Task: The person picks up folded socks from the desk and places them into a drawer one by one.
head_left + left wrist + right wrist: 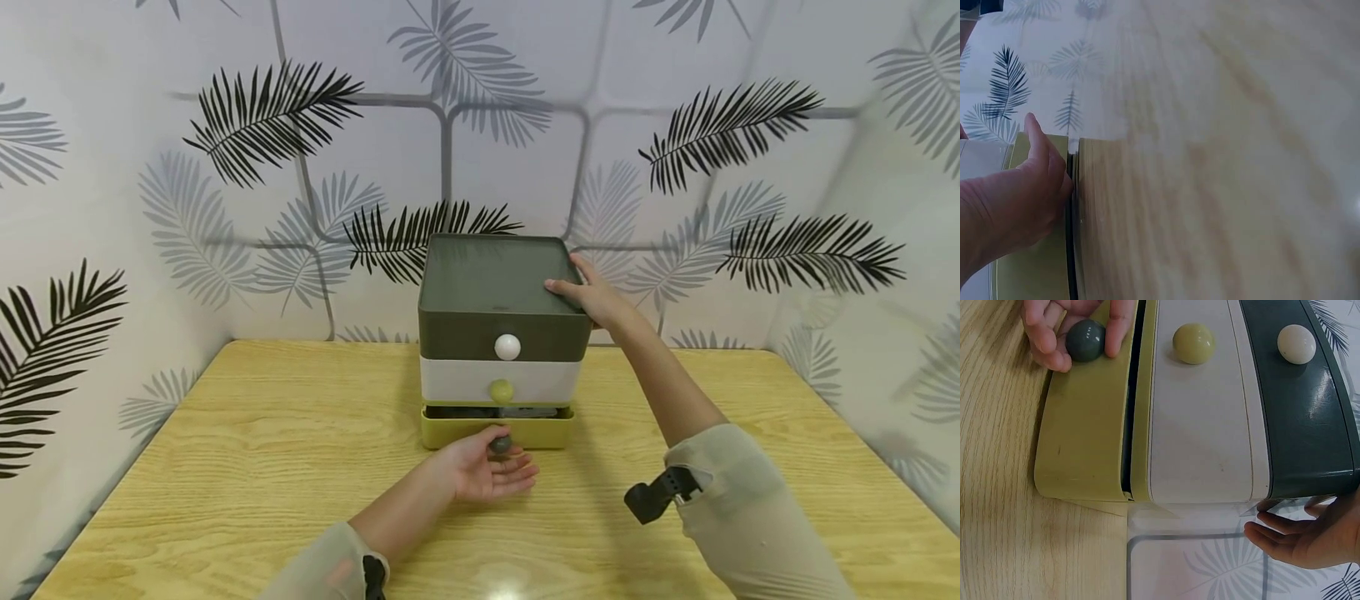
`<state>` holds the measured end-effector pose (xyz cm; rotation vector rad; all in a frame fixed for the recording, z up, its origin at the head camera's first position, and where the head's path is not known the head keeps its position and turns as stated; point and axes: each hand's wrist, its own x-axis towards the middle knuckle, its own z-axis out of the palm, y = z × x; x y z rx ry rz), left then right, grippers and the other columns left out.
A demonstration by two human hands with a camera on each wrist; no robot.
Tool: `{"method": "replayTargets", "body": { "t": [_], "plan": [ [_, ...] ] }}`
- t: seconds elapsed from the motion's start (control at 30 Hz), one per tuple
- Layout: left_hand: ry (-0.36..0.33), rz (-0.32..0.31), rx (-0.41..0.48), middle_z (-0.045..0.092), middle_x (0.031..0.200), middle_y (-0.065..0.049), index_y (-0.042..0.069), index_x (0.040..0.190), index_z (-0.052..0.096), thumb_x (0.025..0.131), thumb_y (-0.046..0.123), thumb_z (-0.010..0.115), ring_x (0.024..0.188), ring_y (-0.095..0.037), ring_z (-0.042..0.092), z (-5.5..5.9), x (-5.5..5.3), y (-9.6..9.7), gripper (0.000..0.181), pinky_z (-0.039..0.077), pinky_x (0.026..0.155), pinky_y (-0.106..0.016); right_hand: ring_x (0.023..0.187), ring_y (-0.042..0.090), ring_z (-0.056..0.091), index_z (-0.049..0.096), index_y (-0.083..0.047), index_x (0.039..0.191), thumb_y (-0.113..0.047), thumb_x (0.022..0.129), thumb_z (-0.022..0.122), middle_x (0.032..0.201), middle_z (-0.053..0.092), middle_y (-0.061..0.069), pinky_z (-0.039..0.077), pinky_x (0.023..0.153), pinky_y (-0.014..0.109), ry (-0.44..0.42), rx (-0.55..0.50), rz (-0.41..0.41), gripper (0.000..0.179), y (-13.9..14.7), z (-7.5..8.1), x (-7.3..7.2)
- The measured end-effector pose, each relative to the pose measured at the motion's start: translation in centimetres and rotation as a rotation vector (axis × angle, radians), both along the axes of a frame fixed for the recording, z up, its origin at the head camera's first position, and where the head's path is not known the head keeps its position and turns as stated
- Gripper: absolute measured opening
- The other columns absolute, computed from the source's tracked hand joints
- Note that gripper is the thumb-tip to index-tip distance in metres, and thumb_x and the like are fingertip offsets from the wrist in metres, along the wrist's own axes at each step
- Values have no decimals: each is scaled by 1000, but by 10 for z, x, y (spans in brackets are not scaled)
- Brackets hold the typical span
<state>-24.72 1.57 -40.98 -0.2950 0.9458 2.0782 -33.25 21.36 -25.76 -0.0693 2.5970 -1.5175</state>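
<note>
A small three-tier drawer box stands on the table; its dark green top tier (495, 275), white middle tier (457, 379) and yellow-green bottom drawer (1085, 437) each carry a round knob. The bottom drawer is pulled out slightly, and dark and grey contents partly show in its gap. My left hand (480, 473) pinches the dark knob (1085, 340) of that drawer between thumb and fingers, palm turned upward. My right hand (597, 298) rests on the right edge of the top tier, thumb on top and the other fingers along the side.
The wood-grain table (285, 450) extends to both sides and in front of the box. Behind it rises a wall with a leaf pattern (480, 167). A black device (652, 496) sits on the right wrist.
</note>
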Motion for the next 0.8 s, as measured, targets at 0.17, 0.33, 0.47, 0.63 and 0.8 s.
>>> {"method": "replayTargets", "body": {
  "t": [0.17,0.33,0.47,0.63,0.8],
  "plan": [
    [24,23,-47,50,109,-17,-3,103,45,97,28,45,106,-33,54,-1,-8,4,32,42,92,-42,129,41,24,-4,-21,149,-36,93,51,151,-6,15,29,98,53,1,-4,-4,80,0,0,1],
    [7,85,-57,50,112,-18,-2,98,44,97,27,44,105,-33,55,-2,-14,7,29,43,89,-42,131,40,21,-5,-20,149,-36,94,50,152,-8,12,30,98,52,10,12,17,79,-2,-1,1],
    [14,124,-73,50,110,-18,1,90,44,99,27,41,100,-33,58,-2,-13,8,27,44,89,-41,130,40,22,-6,-21,149,-38,94,49,152,-10,10,32,97,51,7,39,36,79,-4,-2,1],
    [35,153,-87,50,107,-17,4,84,41,100,27,38,97,-32,59,-1,-12,11,28,44,89,-42,131,41,19,-8,-21,148,-38,95,48,151,-12,10,30,98,52,9,33,58,80,-5,-1,1],
    [30,152,-79,51,105,-17,2,90,42,99,27,40,98,-32,59,-1,-13,12,27,44,89,-42,132,40,19,-8,-22,148,-38,94,48,151,-13,9,30,98,52,4,35,56,80,-3,-1,1]
  ]
}}
